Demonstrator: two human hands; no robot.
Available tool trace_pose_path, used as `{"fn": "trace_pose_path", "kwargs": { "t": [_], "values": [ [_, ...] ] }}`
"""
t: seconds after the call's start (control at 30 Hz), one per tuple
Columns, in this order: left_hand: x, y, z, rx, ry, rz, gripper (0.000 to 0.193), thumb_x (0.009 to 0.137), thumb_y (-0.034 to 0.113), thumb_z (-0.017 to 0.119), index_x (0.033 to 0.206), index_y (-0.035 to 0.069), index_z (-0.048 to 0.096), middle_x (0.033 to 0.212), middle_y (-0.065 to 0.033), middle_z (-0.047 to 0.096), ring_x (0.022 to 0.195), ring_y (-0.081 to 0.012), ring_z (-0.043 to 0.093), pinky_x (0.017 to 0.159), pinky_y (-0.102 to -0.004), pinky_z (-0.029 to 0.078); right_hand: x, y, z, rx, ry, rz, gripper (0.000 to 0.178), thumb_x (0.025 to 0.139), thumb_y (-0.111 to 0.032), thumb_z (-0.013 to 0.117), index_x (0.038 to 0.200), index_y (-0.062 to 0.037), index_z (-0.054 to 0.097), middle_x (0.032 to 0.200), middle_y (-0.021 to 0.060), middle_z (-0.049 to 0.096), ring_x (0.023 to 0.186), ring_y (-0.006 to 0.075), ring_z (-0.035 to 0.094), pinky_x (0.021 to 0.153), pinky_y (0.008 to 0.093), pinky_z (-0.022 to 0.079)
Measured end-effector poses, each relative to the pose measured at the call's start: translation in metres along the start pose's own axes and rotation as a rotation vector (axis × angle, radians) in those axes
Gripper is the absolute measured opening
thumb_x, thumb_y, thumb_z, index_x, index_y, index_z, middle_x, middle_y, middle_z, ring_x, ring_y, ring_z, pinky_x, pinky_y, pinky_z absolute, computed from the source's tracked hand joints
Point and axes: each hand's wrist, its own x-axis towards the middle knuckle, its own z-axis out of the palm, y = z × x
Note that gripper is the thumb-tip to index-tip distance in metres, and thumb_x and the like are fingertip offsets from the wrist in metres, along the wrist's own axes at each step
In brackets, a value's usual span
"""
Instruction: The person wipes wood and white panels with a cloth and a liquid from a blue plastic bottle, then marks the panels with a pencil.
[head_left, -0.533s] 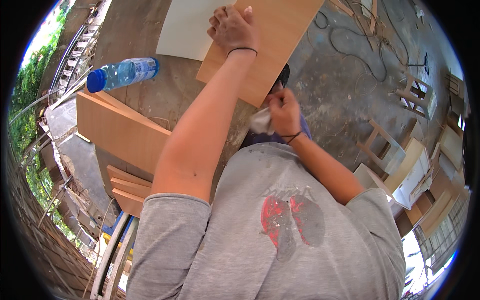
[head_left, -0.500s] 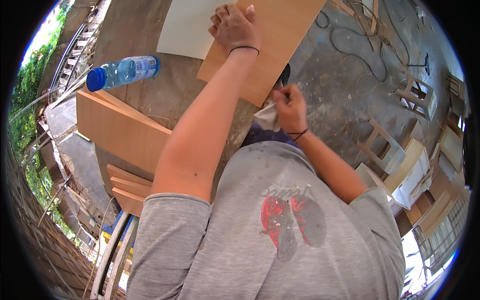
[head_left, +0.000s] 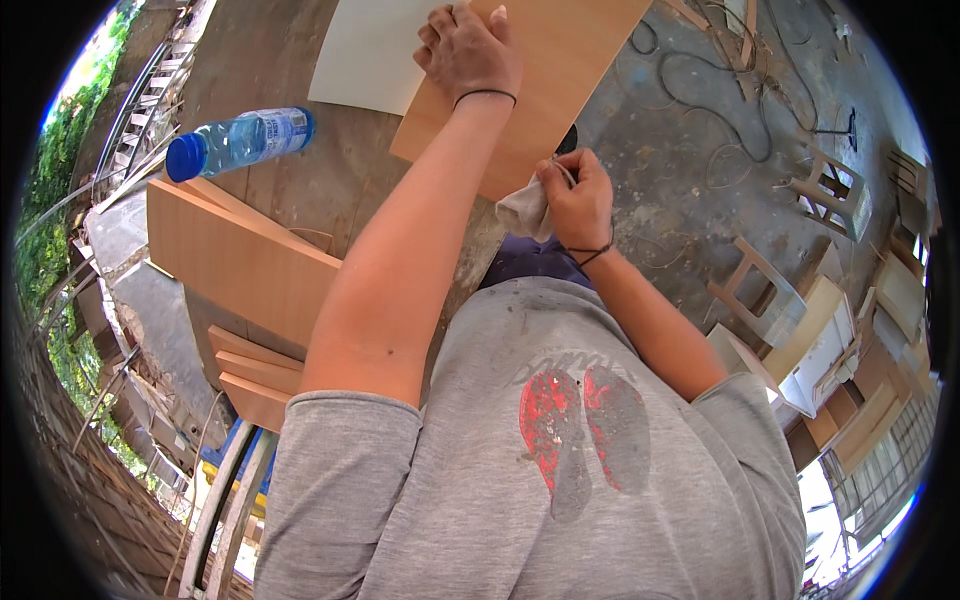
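Note:
My left hand presses down on a wood-grain board, its fingers apart and part of them bent over the surface. The board partly covers a white panel on the worktable. Close to the board's near right corner, my right hand is closed round a crumpled whitish cloth, which hangs from the fingers on its left side. A dark object behind the right hand is mostly hidden.
A clear bottle with a blue cap lies on the worktable at left. Wood-grain boards stand below it. Cables trail over the concrete floor at right, near wooden frames and panels.
My right hand has shifted slightly up and turned, and the cloth has swung a little up and left. My left hand stays on the board.

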Motion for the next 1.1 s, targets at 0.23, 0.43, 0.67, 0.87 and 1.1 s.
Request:
{"fn": "trace_pose_path", "kwargs": {
  "t": [0.23,0.43,0.67,0.87,1.1],
  "values": [
    [0.001,-0.008,0.007,-0.07,0.0,0.017,0.045,0.089,0.04,0.054,0.115,0.003,0.054,0.125,-0.0154,0.051,0.115,-0.0327,0.046,0.093,-0.0438,0.036,-0.014,-0.009,0.001,-0.008,-0.06,-0.105,0.02,0.082,-0.014,0.066,0.081,0.0004,0.053,0.071,0.0207,0.06,0.07,0.0365,0.062,0.063,0.0391,0.048],
    [-0.011,-0.021,0.001,-0.192,0.017,0.172,0.043,0.089,0.037,0.057,0.121,0.009,0.054,0.129,-0.0155,0.05,0.12,-0.0347,0.045,0.098,-0.0459,0.035,0.081,-0.009,-0.019,-0.035,0.2,-0.263,0.022,0.083,-0.019,0.065,0.082,0.0001,0.054,0.076,0.0205,0.062,0.073,0.0385,0.062,0.064,0.0411,0.048],
    [-0.029,-0.069,-0.024,-0.086,-0.103,0.468,0.049,0.09,0.04,0.056,0.131,0.015,0.051,0.143,-0.0163,0.039,0.126,-0.0375,0.042,0.101,-0.0492,0.034,0.143,-0.014,-0.024,-0.096,0.278,-0.466,0.017,0.084,-0.017,0.064,0.082,-0.0031,0.055,0.076,0.018,0.06,0.073,0.039,0.059,0.066,0.0432,0.047],
    [-0.036,-0.065,-0.028,-0.028,-0.074,0.375,0.048,0.089,0.04,0.057,0.13,0.016,0.052,0.141,-0.0151,0.041,0.127,-0.0359,0.041,0.101,-0.0484,0.036,-0.029,0.021,-0.009,-0.053,-0.212,-0.456,0.011,0.083,-0.013,0.062,0.082,-0.0043,0.056,0.079,0.0179,0.058,0.075,0.0395,0.058,0.065,0.045,0.047],
    [-0.008,-0.06,-0.03,-0.006,-0.112,0.487,0.05,0.087,0.041,0.06,0.128,0.012,0.052,0.137,-0.0151,0.044,0.126,-0.0353,0.042,0.101,-0.0488,0.036,-0.004,0.005,-0.063,-0.052,-0.369,-0.358,0.019,0.077,-0.002,0.061,0.096,-0.0036,0.058,0.094,0.0172,0.06,0.084,0.0387,0.06,0.074,0.0414,0.049]
  ]
}}
